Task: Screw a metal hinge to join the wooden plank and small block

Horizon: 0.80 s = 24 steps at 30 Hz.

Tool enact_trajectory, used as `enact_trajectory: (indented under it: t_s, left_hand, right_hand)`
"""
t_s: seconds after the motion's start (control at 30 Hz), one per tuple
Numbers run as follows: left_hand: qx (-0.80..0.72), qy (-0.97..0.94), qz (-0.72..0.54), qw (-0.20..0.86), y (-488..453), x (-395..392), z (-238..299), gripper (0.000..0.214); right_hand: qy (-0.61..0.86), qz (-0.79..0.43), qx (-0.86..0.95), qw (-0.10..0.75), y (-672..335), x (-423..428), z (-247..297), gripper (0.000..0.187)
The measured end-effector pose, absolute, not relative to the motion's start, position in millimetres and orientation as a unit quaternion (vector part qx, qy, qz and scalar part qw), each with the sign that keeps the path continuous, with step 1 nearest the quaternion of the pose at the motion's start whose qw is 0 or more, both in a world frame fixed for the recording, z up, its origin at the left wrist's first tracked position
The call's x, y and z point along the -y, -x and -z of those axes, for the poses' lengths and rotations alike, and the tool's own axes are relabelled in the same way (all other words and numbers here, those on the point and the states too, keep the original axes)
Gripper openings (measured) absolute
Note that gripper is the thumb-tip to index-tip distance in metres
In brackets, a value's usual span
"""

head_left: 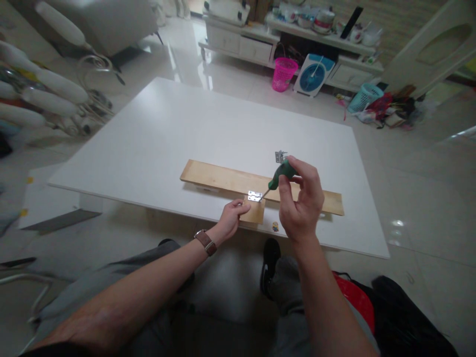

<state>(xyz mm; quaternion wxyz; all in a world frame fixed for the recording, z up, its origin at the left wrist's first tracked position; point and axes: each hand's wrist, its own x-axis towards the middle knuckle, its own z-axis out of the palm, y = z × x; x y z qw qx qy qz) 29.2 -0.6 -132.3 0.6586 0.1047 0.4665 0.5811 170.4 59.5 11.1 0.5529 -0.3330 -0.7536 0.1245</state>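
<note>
A long wooden board [219, 176] lies across the white table, with a small square wood piece [255, 213] against its near edge. A silver hinge [255, 196] spans the joint between the two. My left hand [232, 218] grips the small piece at its left edge, thumb on top. In my right hand [301, 201] is a green-handled screwdriver [279, 174], slanted down to the left. Its tip meets the right end of the hinge on the small piece; the screw there is too small to make out.
Another hinge with some screws [280, 156] rests behind the long board. A small yellow sticker [275, 226] is near the front edge of the white table [156, 129]. Beyond stand a pink basket [284, 74] and a blue fan [314, 74]. A red stool [355, 300] is at lower right.
</note>
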Motion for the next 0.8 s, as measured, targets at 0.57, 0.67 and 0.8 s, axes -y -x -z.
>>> enact_trajectory:
  t_s: [0.57, 0.67, 0.8]
  left_hand:
    - [-0.47, -0.099, -0.579, 0.659, -29.0, -0.5, 133.4, 0.046]
    - [-0.468, -0.095, -0.581, 0.659, -29.3, -1.0, 132.7, 0.046]
    - [-0.466, -0.091, -0.582, 0.661, -29.5, -1.1, 130.7, 0.045]
  right_hand:
    - [0.356, -0.104, 0.753, 0.544, -170.9, -58.1, -17.0, 0.046]
    - [0.343, -0.123, 0.757, 0.542, -170.6, -58.4, -15.1, 0.055]
    - [0.35, -0.115, 0.75, 0.549, -169.8, -59.0, -13.6, 0.052]
